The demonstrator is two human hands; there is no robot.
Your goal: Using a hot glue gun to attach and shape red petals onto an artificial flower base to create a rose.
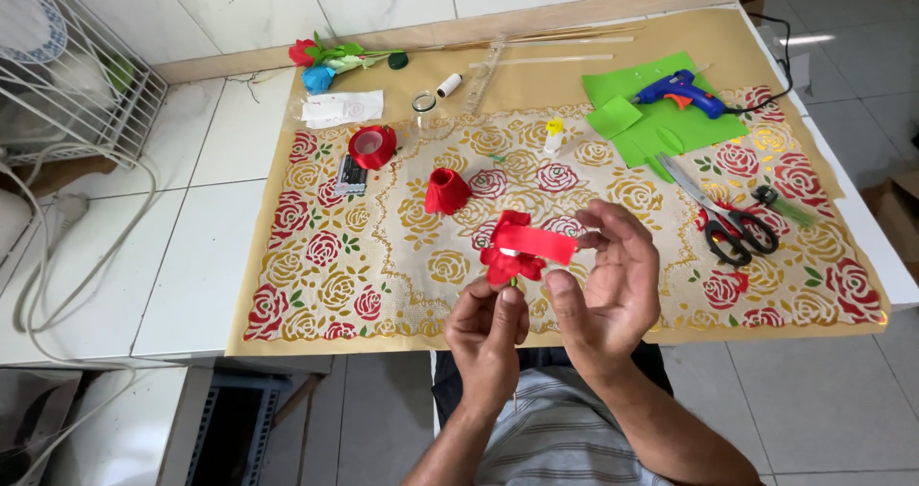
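Note:
My left hand [486,331] pinches the thin stem of a half-made red paper flower [509,256] from below. My right hand [603,290] holds a red paper strip [536,244] between thumb and fingers, laid across the flower head. Both hands hover over the near edge of a gold mat printed with red roses [402,256]. A rolled red paper piece [445,190] lies on the mat just beyond the flower.
Red-handled scissors [729,226] lie at the right. Behind them, a blue glue gun [682,90] rests on green paper [651,122]. A red tape roll [371,147], small glue bottle [553,136], thread spool [448,86], finished paper flowers [321,65] and thin sticks [546,41] are further back. A wire rack [67,74] stands far left.

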